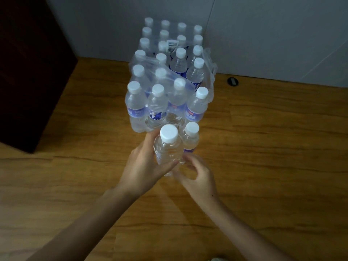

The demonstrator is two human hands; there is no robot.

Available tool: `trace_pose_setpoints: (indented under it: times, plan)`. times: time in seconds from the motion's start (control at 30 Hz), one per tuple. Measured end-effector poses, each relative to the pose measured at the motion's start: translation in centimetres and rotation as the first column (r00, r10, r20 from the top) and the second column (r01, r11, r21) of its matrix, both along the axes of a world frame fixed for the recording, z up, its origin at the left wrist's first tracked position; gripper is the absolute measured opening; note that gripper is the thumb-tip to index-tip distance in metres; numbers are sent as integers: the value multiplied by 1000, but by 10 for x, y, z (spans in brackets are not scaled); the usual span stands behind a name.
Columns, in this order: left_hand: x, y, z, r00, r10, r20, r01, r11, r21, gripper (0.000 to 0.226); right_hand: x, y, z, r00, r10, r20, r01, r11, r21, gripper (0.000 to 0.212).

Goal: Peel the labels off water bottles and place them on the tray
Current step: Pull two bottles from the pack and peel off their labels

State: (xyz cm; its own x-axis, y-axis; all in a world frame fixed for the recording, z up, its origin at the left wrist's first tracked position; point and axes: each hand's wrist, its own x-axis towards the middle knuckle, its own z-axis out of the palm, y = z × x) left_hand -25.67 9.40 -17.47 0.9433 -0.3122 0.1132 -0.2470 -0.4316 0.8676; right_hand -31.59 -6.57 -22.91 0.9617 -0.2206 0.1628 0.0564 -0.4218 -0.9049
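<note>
Centre of the frame, a bottle [168,147] stands upright in both hands, white cap [169,133] up, long axis running top to bottom and leaning a touch toward the camera. Its clear body shows no label that I can make out. The left hand [146,166] wraps it from the left side, thumb lying across the front low down, fingers curled round the back. The right hand [197,178] comes in from the lower right, fingers curled at the bottle's lower part; whether they pinch it or just touch is hard to tell, since that area is blurred.

Just behind and right of it, a second bottle [191,137] stands on the table [273,147], a strip of blue label showing at its waist. Right behind those two, filling the upper middle of the frame, sits the pack [169,72]: rows of capped bottles in torn shrink wrap, blue labels on the near ones, a barcode sticker [171,45] on top toward the back. The pack blocks any view of the table beyond it.

A dark cabinet [28,72] fills the upper left. A small black round thing [233,81] lies at the table's far edge on the right, against the grey wall [273,34].
</note>
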Motion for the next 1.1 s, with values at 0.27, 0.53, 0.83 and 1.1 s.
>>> trace_pose_setpoints:
  times: [0.27, 0.53, 0.83, 1.1]
  plan:
    - [9, -9, -42, 996, 90, 13, -91, 990, 107, 71, 22, -23, -17, 970, -127, -207, 133, 991, 15, 82]
    - [17, -3, -50, 989, 90, -115, -83, 995, 64, 74, 54, -21, -13, 978, -123, -171, 140, 986, 90, 67]
    - [2, -1, -17, 998, 55, 28, -57, 997, 49, 100, 39, -50, 51, 989, -109, -101, 120, 986, 118, 56]
    - [-35, -27, 44, 988, -150, 32, 151, 988, -40, 58, 31, -90, 142, 911, 412, -29, -361, 827, 430, 55]
